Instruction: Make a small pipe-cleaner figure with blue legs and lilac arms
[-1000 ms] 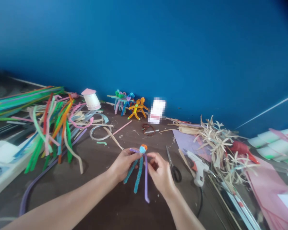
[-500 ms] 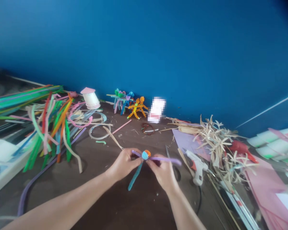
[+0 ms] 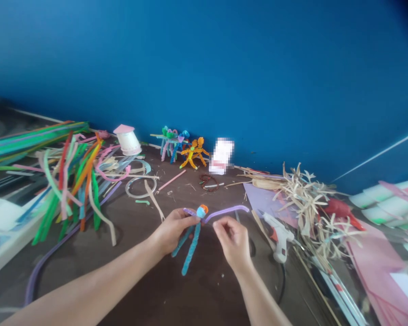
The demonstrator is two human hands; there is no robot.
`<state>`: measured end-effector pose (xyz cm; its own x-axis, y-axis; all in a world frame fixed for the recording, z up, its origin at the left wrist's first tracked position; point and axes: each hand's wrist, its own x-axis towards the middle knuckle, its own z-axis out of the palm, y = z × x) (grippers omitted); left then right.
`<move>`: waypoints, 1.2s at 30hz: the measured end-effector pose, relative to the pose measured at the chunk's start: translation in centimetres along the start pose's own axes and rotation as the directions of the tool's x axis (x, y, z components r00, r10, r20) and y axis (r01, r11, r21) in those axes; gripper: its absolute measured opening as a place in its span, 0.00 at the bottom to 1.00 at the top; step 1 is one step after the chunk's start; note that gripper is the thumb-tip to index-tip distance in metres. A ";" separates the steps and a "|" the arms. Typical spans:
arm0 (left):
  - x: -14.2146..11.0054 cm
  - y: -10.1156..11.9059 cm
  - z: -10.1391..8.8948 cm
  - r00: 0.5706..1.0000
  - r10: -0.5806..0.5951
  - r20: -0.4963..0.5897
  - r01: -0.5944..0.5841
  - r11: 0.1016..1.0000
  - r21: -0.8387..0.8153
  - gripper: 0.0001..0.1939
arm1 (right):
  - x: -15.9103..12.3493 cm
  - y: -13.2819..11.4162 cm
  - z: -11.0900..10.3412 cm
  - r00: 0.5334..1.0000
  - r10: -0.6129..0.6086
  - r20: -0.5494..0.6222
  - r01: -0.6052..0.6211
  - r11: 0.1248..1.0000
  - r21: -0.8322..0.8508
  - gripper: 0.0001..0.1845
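My left hand (image 3: 172,231) is closed on a small pipe-cleaner figure (image 3: 193,235) with an orange and blue head and teal legs that hang down. A purple pipe cleaner (image 3: 229,210) is wound at the figure's neck and arches out to the right. My right hand (image 3: 233,240) sits just below that purple strand, fingers curled in a pinch beside it; whether it grips the strand I cannot make out. Both hands hover over the dark brown table (image 3: 177,290).
A heap of coloured pipe cleaners (image 3: 71,176) lies at the left. Finished pipe-cleaner figures (image 3: 183,147) and a white cup (image 3: 127,140) stand by the blue wall. A glue gun (image 3: 279,235), dried straw strips (image 3: 306,194) and pink paper (image 3: 377,262) lie to the right.
The purple pipe cleaner went from hanging down to being pulled out sideways to the right, and now arches upward. My right hand has dropped slightly below it.
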<state>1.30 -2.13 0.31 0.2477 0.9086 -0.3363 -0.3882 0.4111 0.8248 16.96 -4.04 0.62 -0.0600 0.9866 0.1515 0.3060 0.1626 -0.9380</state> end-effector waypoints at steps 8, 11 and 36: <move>0.2 -0.2 -0.2 0.999 -0.048 -0.019 0.046 0.996 -0.071 0.07 | -0.5 -0.5 0.0 0.926 -0.378 -0.019 0.359 0.895 -0.265 0.09; 0.1 -0.3 -0.1 0.999 -0.039 0.021 0.040 0.996 -0.076 0.07 | -0.3 -0.3 0.1 0.922 -0.384 0.038 0.376 0.871 -0.315 0.13; -0.1 -0.8 0.0 0.948 0.314 -0.044 -0.277 0.888 0.368 0.07 | -0.7 -0.4 0.8 0.971 0.048 0.235 -0.052 0.999 0.009 0.08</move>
<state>1.56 -2.60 -0.34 0.0742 0.9941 -0.0795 -0.0870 0.0858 0.9925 16.12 -4.78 0.64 -0.2669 0.9633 0.0285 0.3001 0.1112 -0.9474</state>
